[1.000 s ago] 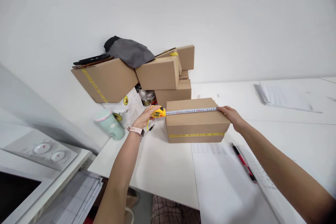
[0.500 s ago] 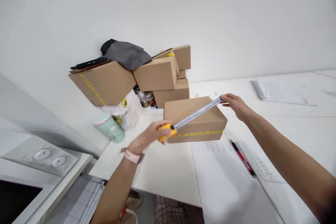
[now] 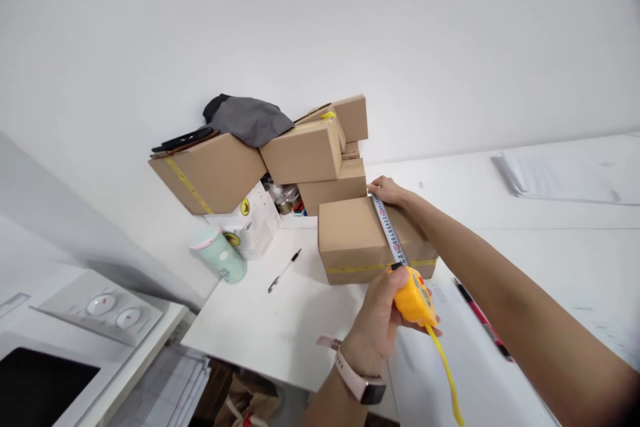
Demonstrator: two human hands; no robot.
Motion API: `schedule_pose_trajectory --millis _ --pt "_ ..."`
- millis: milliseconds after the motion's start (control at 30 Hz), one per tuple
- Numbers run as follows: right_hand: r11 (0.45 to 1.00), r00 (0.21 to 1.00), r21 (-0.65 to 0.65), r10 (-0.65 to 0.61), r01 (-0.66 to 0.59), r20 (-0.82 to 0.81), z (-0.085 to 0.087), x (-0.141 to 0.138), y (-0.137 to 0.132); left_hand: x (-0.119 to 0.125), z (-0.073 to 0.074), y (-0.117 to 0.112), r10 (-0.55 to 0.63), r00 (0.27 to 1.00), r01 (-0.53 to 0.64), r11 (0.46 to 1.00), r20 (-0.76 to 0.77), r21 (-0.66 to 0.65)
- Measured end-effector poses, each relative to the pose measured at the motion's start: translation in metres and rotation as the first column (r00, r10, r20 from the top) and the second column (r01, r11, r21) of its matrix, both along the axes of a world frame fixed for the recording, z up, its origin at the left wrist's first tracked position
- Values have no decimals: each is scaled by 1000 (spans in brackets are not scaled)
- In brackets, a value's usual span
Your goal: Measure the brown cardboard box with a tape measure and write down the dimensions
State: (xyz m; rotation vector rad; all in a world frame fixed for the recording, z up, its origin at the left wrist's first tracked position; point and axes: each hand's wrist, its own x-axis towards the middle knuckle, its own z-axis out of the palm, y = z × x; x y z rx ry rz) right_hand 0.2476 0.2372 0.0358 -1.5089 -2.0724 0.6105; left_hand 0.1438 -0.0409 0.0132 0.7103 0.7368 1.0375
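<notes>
1. Across the top of the cardboard box (image 3: 345,230), I have the metal blade (image 3: 388,227) of a yellow tape measure (image 3: 417,300) running from the far edge toward me.
2. My left hand (image 3: 376,320) is wrapped around the tape measure just in front of the box's near side, thumb by the blade's mouth; a yellow cord (image 3: 444,367) hangs from it.
3. My right hand (image 3: 390,191) is at the blade's outer end, by the far edge; whether I pinch it or only press it, I cannot tell. My hands are apart, with the blade stretched between them.
4. The box sits on the white table (image 3: 235,327), yellow tape along its near side.
5. Left of it lies a pen (image 3: 285,271); farther left is a mint bottle (image 3: 224,259).
6. Near my right forearm, a red-and-black pen (image 3: 483,319) lies slanted.
7. Behind, more cardboard boxes (image 3: 305,155) are stacked, a grey cloth (image 3: 253,119) draped over them.
</notes>
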Motion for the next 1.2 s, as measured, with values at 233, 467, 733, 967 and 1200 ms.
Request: schedule_pose_trajectory --millis 233,467,733,967,1200 --pt "999 1000 -32 7 -7 -22 -21 8 6 1 -8 -7 25 999 -26 998 -27 -60" --pt "997 1000 -73 7 -8 -26 -14 8 -1 16 -6 -11 10 999 -13 999 -51 -52" --pt "996 999 -84 12 -16 -43 -4 9 -22 13 -2 -11 23 996 -28 998 -87 -57" --pt "998 999 -64 11 -13 -32 -1 3 -22 6 2 -11 30 992 -34 999 -124 -33" --pt "995 960 95 4 24 -282 17 36 -36 -37 -4 -33 163 958 -131 981 -237 145"
